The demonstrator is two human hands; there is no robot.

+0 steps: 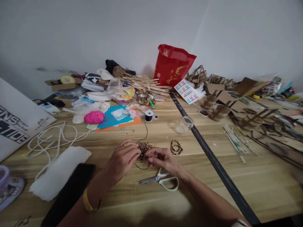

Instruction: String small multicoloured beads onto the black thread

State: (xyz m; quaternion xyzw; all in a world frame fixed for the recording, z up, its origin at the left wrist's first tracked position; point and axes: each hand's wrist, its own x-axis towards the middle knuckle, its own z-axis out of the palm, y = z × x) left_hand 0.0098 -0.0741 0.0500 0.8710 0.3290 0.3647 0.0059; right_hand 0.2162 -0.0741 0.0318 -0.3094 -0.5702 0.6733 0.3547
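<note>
— Where are you sitting, would you say?

— You're at a craft worktable, hobby-room style, pushed against a plain white wall.

— What tells you that?

— Look at what lies across the wood: a spool of black thread, a pink ball of yarn, sheets of coloured paper, a bundle of straw sticks, and scissors by your arms.

— And on your right?

— Cut cardboard pieces and small cardboard models, heaped loosely, with a red bag behind them.
</note>
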